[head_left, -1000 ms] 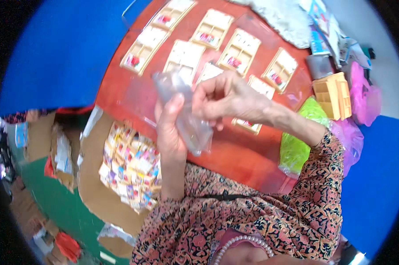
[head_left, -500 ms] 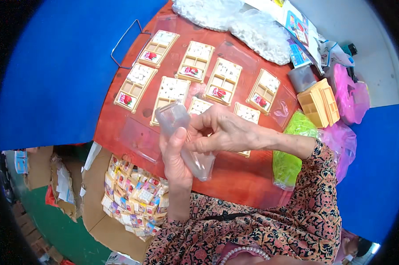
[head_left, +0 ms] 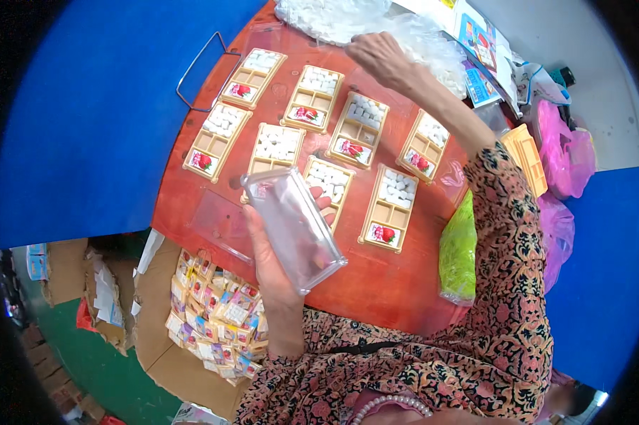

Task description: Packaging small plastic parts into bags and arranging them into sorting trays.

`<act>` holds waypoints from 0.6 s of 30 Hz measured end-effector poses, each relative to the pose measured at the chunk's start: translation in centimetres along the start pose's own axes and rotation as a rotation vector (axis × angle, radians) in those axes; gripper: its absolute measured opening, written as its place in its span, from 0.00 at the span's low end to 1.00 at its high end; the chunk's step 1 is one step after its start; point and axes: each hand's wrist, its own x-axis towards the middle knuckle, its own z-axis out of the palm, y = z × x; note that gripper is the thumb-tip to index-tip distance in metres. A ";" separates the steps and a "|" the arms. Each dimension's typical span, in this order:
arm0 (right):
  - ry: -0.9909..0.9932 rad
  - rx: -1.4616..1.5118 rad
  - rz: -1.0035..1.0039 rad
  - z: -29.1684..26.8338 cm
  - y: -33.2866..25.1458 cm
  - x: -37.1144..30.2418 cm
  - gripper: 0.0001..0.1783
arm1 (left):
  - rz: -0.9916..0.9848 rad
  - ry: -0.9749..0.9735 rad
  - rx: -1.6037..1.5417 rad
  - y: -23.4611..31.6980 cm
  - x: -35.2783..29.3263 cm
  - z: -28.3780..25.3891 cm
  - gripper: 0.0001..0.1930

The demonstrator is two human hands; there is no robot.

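My left hand (head_left: 268, 244) is closed around a clear plastic cover (head_left: 294, 230), a shallow rectangular box shape, held tilted above the table's near edge. Fingertips show at its right side. My right hand (head_left: 381, 58) is stretched to the far side of the table, beside the bags of white pieces. Its fingers are curled in; whatever may be in them is hidden. Several cream compartment trays (head_left: 391, 209) lie in rows beneath my arms, each with white pieces at the far end. Strawberry-picture cards show at the near end of most. The held cover hides part of the tray (head_left: 277, 145) behind it.
Clear bags of white pieces (head_left: 326, 20) lie along the far edge. At the right are cream trays (head_left: 525, 157), a green bag (head_left: 459, 251) and pink bags (head_left: 563, 152). A cardboard box (head_left: 153, 319) of packed sets stands below left. A metal wire handle (head_left: 200, 71) borders the table's left.
My right hand has left the clear plastic cover and reached far across the table. My left hand has turned the cover so its broad face shows. The near-right trays are uncovered to view.
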 end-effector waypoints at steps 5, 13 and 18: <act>0.045 0.108 -0.009 1.5 -2.2 -0.7 0.05 | -0.007 -0.013 0.017 -0.4 -0.4 -0.6 0.37; -0.443 1.585 0.128 -11.7 -15.9 -4.3 0.12 | 0.012 0.046 -0.105 -1.0 -0.2 -3.0 0.32; -0.629 1.824 0.279 -13.6 -19.6 -7.0 0.11 | 0.090 0.103 -0.021 -1.6 -0.7 -3.2 0.31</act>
